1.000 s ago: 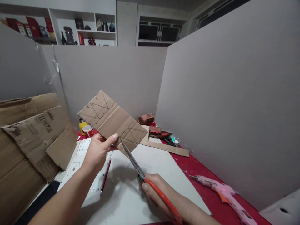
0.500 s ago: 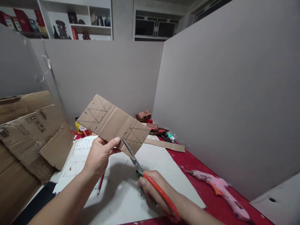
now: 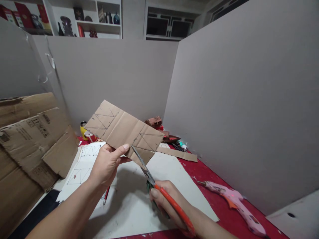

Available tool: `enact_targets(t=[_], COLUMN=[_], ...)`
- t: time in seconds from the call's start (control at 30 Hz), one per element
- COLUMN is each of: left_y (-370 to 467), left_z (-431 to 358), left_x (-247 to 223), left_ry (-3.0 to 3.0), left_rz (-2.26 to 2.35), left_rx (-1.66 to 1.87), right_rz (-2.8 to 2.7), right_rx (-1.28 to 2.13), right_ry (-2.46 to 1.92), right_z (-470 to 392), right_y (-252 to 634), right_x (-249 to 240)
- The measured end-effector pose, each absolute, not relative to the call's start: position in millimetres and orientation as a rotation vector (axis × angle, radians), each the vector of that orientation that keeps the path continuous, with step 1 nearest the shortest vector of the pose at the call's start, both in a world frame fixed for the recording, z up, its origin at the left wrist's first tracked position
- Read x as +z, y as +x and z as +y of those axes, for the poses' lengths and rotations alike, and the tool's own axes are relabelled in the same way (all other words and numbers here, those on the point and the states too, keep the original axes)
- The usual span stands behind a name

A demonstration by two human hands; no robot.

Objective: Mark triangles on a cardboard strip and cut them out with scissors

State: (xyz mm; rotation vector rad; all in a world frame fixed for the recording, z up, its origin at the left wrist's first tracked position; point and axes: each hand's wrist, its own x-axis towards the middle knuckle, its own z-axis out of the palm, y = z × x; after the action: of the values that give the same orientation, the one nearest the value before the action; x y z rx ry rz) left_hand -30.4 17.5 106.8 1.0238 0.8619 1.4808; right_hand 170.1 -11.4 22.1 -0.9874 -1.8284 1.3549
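Cannot see most fingers of the left hand (image 3: 107,162), behind the cardboard piece (image 3: 124,127), nor all of the scissors (image 3: 150,177), partly covered by the right hand (image 3: 165,196). Cannot follow the red pencil (image 3: 106,195) past the left wrist. Cannot read the print on the stacked cardboard (image 3: 22,172), cropped at left, or identify the small clutter (image 3: 181,146) near the wall.
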Motion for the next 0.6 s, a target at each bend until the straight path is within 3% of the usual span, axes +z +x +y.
enact_targets(t=[0.6], left_y=[-26.3], left_z=[7.6], left_x=[112.3], left_ry=[1.054], left_rz=[0.875], left_rx=[1.489], right_rz=[-1.833], right_rx=[1.309], right_ry=[-0.898], right_z=[-14.3], right_y=[168.8], right_x=[16.6])
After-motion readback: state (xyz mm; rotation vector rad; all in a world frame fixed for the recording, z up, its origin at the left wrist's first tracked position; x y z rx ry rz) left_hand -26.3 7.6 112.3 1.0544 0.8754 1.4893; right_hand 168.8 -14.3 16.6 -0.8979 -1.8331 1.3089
